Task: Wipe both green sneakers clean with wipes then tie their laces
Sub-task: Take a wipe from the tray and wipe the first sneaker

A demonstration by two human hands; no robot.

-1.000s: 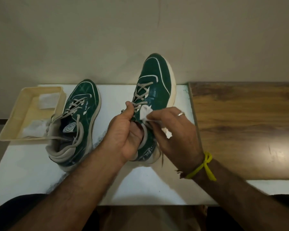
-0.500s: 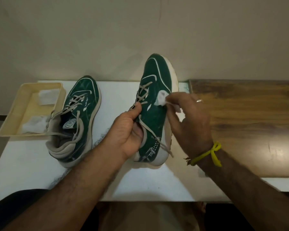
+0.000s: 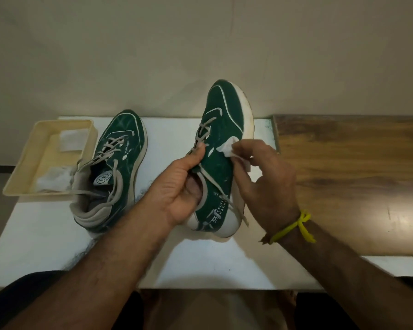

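Note:
My left hand (image 3: 180, 184) grips a green sneaker (image 3: 221, 129) by its collar, thumb on the laces, and holds it tilted with the toe raised toward the wall. My right hand (image 3: 266, 177) pinches a white wipe (image 3: 229, 148) against the shoe's right side, just below the grey laces. The loose lace ends hang down by the heel. The second green sneaker (image 3: 119, 148) lies on the white table (image 3: 45, 239) to the left, its laces undone and smudges on its upper.
A cream tray (image 3: 29, 172) at the table's left edge holds two white wipes (image 3: 70, 140). A wooden surface (image 3: 355, 177) adjoins the table on the right. A plain wall rises right behind. My dark-clothed knees sit under the near edge.
The held sneaker rolled so its right side faces up. My right hand slid the wipe from the tongue up along the side, then back down slightly.

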